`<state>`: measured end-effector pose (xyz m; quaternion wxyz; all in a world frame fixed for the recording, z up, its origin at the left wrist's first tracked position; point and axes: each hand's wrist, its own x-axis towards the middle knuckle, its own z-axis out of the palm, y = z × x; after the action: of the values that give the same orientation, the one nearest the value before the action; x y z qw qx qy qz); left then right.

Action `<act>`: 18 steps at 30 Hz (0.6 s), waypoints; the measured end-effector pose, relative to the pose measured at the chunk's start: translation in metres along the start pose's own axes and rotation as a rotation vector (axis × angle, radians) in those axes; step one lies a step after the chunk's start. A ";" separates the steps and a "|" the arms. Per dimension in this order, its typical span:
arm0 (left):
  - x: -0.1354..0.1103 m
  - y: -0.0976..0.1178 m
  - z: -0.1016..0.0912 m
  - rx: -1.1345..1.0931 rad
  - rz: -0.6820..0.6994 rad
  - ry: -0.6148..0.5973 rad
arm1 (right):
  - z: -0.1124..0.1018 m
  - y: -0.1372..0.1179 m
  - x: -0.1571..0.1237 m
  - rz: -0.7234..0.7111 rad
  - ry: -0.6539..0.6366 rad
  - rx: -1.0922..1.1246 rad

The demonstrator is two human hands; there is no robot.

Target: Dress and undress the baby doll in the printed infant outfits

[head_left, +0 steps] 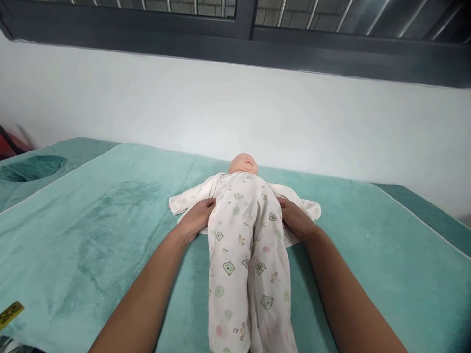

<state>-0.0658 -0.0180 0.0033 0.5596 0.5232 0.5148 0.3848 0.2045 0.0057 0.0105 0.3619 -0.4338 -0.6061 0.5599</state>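
A baby doll (pixel 243 163) lies on its back, its head toward the wall. White baby trousers (pixel 235 255) printed with small green animals cover its belly and legs and reach up close to its chin. Beneath them, a white baby top (pixel 198 193) spreads out to both sides with its sleeves stretched outward. At the left edge of the trousers, my left hand (pixel 198 216) has its fingers closed at the cloth, fingertips partly hidden. On the opposite edge my right hand (pixel 296 218) grips the trousers the same way, its fingers partly tucked behind the fabric.
A green padded bed (pixel 110 235) with a face hole (pixel 32 168) at the left lies under the doll. Behind it rises a white wall (pixel 228 108) below a dark barred window frame (pixel 243 37). A yellow label (pixel 11 314) shows at lower left.
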 end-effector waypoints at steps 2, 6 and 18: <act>-0.003 0.001 0.002 -0.057 0.011 -0.060 | 0.000 0.001 0.001 0.011 0.008 0.018; -0.004 0.000 0.008 -0.220 -0.061 -0.095 | 0.001 0.005 0.002 -0.031 0.027 0.050; -0.009 0.001 0.014 -0.302 -0.076 -0.173 | 0.003 0.008 0.004 -0.074 0.099 0.009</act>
<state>-0.0534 -0.0288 0.0047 0.6880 0.4446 0.4207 0.3899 0.2015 0.0087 0.0023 0.4139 -0.4365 -0.6006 0.5268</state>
